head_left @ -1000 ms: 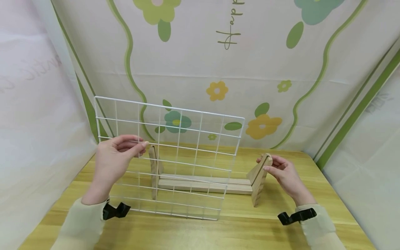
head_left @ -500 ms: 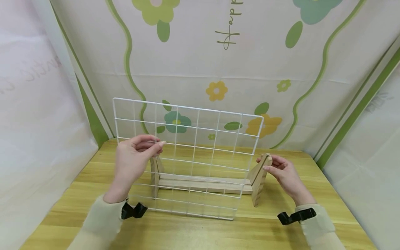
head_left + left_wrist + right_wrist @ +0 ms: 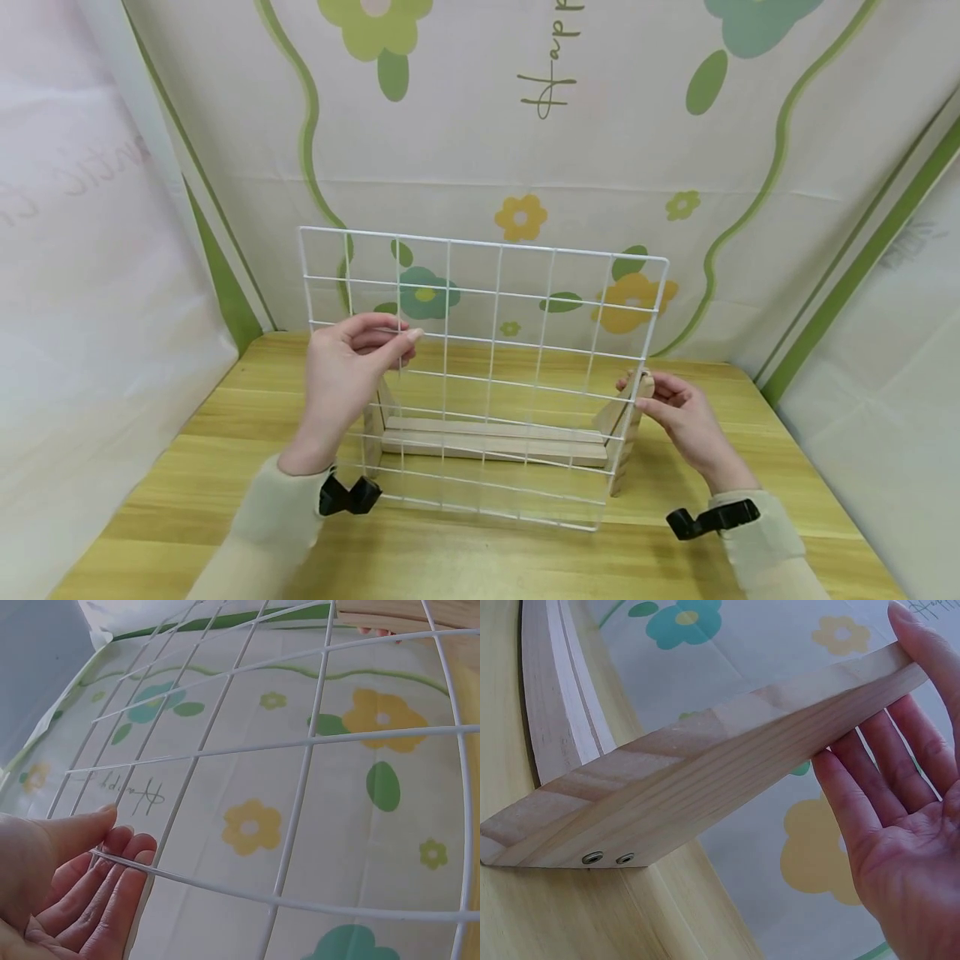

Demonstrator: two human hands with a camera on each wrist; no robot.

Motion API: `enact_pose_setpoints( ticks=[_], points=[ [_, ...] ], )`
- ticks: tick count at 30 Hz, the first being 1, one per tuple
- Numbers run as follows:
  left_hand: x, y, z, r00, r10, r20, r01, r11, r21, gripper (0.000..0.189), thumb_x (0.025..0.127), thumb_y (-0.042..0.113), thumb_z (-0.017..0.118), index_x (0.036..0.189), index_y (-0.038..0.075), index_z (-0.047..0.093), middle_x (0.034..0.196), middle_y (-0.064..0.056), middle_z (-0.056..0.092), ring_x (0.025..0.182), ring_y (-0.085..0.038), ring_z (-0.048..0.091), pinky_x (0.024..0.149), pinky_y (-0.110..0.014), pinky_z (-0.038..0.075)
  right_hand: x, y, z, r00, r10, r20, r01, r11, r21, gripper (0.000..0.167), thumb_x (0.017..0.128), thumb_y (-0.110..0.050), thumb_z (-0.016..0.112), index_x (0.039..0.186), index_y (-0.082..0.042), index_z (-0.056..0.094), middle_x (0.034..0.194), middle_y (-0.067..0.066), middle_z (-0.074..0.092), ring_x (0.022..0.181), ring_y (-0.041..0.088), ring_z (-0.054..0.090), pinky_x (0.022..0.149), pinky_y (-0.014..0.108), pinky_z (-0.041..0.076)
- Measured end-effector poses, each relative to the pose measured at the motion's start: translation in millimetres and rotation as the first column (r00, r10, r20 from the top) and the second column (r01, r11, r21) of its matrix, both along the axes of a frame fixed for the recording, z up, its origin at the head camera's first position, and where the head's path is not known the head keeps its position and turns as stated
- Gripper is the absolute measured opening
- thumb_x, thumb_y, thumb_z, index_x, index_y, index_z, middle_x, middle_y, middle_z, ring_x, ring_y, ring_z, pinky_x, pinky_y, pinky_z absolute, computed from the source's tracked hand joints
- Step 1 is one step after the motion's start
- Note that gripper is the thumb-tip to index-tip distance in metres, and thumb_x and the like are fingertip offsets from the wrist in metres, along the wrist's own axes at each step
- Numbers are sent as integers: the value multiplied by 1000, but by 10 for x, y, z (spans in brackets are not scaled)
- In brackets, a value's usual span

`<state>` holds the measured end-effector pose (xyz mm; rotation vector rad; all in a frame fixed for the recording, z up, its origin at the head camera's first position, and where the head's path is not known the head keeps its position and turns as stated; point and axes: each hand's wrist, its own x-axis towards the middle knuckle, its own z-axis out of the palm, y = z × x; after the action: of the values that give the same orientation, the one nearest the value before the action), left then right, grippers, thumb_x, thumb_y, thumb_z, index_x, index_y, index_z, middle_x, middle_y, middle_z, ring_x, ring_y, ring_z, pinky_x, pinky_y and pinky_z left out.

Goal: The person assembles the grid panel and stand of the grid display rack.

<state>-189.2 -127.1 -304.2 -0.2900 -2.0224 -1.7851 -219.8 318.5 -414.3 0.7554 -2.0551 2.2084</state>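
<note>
My left hand (image 3: 352,375) pinches a white wire grid panel (image 3: 496,293) near its left side, holding it upright and slightly tilted. Behind the panel stands a wooden stand (image 3: 495,450), made of a grooved crossbar between two slanted end pieces. The panel's right edge overlaps the stand's right end piece (image 3: 705,765) in the head view; whether they touch I cannot tell. My right hand (image 3: 686,425) grips the top of that end piece between thumb and fingers. In the left wrist view, thumb and fingers (image 3: 120,900) close around a wire. Two metal screw heads (image 3: 607,858) show low on the end piece.
All this stands on a wood-grain table (image 3: 450,567). A white cloth backdrop (image 3: 450,133) with printed flowers rises behind it, and cloth walls flank both sides. Black straps (image 3: 712,519) are on both wrists.
My left hand has carried the grid panel to the right, so that it now lies in front of nearly the whole stand. The right hand and the stand have stayed put.
</note>
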Motion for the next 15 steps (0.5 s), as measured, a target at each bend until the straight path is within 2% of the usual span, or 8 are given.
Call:
enact_pose_setpoints(
  ticks=[4,7,11,15],
  points=[
    [-28,53,16,1000,-8,28,8,1000,14,24,85,20,87,97,3,75,83,-8,76,73,-31,74,66,-36,62,2,0,-11,1000,5,-11,-5,1000,-13,33,99,14,55,132,18,53,121,12,71,113,19,66,94,28,54],
    [-68,88,23,999,-5,34,4,1000,18,24,85,20,87,97,3,75,83,-9,76,72,-28,74,66,-35,62,6,1,-15,1000,-9,-12,9,1000,-16,33,98,15,55,131,13,58,119,11,72,110,19,67,92,27,55],
    [-138,136,45,999,-9,35,8,1000,23,25,85,20,87,96,2,75,82,-10,75,72,-31,74,66,-35,62,10,6,-7,1000,-17,0,17,1000,-9,33,99,14,55,131,8,60,119,12,72,110,19,67,93,28,55],
    [-201,189,103,999,-15,31,15,1000,22,25,85,20,87,96,1,74,81,-10,75,72,-29,74,67,-37,63,8,7,-5,1000,-13,0,13,1000,13,32,100,13,55,131,12,58,120,12,71,112,18,66,96,28,53]
  ],
)
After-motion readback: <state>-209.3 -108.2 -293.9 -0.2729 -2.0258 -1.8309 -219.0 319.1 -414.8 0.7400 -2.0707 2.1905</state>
